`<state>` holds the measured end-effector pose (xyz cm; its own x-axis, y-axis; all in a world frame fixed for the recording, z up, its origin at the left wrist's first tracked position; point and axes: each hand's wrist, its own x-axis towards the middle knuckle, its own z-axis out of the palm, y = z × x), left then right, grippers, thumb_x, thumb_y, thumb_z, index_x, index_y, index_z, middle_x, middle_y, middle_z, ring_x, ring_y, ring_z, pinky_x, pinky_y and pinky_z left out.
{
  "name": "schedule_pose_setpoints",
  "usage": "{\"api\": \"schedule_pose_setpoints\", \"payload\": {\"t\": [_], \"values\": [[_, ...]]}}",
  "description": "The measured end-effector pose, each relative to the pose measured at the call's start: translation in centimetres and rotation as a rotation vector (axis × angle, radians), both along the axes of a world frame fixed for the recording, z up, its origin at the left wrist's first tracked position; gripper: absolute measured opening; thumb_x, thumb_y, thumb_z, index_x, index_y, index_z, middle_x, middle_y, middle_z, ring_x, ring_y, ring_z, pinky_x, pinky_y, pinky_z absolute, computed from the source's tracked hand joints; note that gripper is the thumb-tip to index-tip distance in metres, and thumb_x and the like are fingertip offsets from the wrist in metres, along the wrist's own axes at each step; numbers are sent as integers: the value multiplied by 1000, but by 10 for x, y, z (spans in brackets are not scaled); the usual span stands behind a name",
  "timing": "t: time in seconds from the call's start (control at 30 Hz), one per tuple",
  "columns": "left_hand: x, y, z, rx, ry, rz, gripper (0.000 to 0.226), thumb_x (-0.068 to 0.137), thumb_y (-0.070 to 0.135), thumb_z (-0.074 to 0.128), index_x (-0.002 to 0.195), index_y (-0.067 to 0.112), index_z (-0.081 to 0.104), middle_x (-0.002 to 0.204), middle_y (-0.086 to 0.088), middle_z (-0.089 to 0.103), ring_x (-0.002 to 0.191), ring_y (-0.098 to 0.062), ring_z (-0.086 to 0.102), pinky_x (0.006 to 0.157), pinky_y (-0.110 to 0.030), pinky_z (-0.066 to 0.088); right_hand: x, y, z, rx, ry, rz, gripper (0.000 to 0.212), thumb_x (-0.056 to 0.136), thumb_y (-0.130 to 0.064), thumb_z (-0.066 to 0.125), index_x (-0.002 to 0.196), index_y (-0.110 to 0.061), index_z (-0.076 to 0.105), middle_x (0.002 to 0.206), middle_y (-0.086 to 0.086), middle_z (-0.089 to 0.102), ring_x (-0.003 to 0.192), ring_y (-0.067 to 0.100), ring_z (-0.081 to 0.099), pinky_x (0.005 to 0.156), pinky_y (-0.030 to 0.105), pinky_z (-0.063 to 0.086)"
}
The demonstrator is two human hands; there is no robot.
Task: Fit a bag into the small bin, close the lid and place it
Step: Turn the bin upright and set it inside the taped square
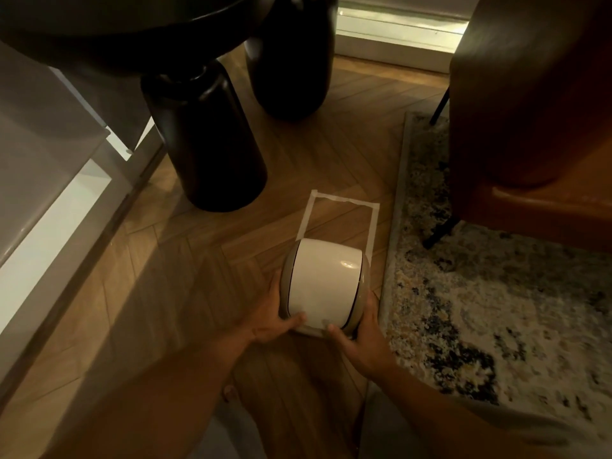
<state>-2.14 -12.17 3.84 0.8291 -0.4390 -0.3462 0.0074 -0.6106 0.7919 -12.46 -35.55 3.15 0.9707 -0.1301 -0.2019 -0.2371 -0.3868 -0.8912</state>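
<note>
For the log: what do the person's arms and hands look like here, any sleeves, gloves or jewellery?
Both forearms are bare up to the frame edge, with no sleeves showing. The left hand and right hand wear no gloves; no rings, watch or bracelets are visible in this dim light.

I see a wooden herringbone floor (198, 293) under warm, dim light. Two tall black cylinders stand on it: one (212, 140) at centre left, another (291, 58) behind it, apart. A dark round tabletop (116, 28) overhangs the nearer one. White furniture (49, 180) runs along the left edge. A rug (496, 309) mottled in cream, grey and black lies on the right, and a brown leather chair (536, 120) on thin black legs (440, 231) stands over it. A pale skirting board (397, 38) crosses the top.
</note>
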Motion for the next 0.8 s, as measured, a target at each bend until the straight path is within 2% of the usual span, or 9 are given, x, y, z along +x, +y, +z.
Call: {"api": "schedule_pose_setpoints", "payload": {"t": [0.03, 0.13, 0.23, 0.3, 0.5, 0.63, 0.73, 0.8], "values": [[1, -3, -4, -28, -1, 28, 120, 69, 71, 74, 154, 42, -7, 157, 1, 31, 140, -18, 41, 112, -49, 42, 3, 1, -2, 11, -3, -24, 112, 84, -46, 85, 165, -31, 9, 156, -19, 34, 142, 6, 47, 106, 36, 55], [6, -10, -19, -94, -29, 129, 102, 77, 72, 65, 154, 45, 4, 153, 5, 39, 135, -15, 46, 110, -49, 44, 12, 2, -8, 20, -16, -80, 106, 86, -48, 82, 164, -33, 13, 154, -9, 45, 139, 9, 51, 107, 41, 54], [13, -17, -33, -142, -49, 215, 93, 81, 72, 60, 154, 44, 11, 150, 4, 44, 131, -16, 51, 104, -50, 49, 25, 0, -12, 14, -50, -101, 103, 87, -41, 83, 164, -27, 17, 153, -10, 46, 138, 6, 52, 107, 36, 53], [17, -21, -37, -169, -83, 257, 89, 82, 71, 59, 154, 41, 17, 146, 4, 48, 127, -14, 55, 100, -48, 52, 35, -3, -16, 12, -57, -106, 101, 87, -38, 83, 164, -24, 20, 154, -9, 47, 138, 6, 52, 107, 37, 53], [39, -33, -49, -184, -196, 356, 93, 79, 78, 54, 154, 32, 24, 146, 2, 50, 128, -14, 54, 101, -46, 52, 70, -16, -26, -27, -71, -80, 98, 86, -48, 80, 163, -24, 24, 150, -10, 52, 134, 3, 55, 104, 39, 56], [64, -44, -53, -229, -239, 403, 93, 78, 77, 56, 152, 25, 30, 144, 2, 51, 128, -13, 54, 103, -43, 51, 100, -25, -33, -78, -94, -51, 104, 84, -60, 76, 164, -28, 18, 154, -10, 47, 135, 10, 54, 102, 45, 56], [89, -53, -56, -190, -289, 426, 97, 77, 80, 52, 150, 17, 35, 143, -1, 53, 128, -19, 55, 104, -38, 50, 129, -34, -31, -42, -121, -31, 101, 85, -58, 77, 163, -29, 20, 149, -13, 51, 134, 6, 55, 103, 41, 56], [105, -59, -59, -169, -333, 427, 94, 78, 78, 52, 148, 17, 37, 142, -4, 55, 127, -21, 56, 101, -43, 51, 146, -42, -30, -41, -140, -17, 101, 84, -58, 77, 163, -30, 21, 147, -16, 53, 132, 2, 56, 104, 37, 55]]}}
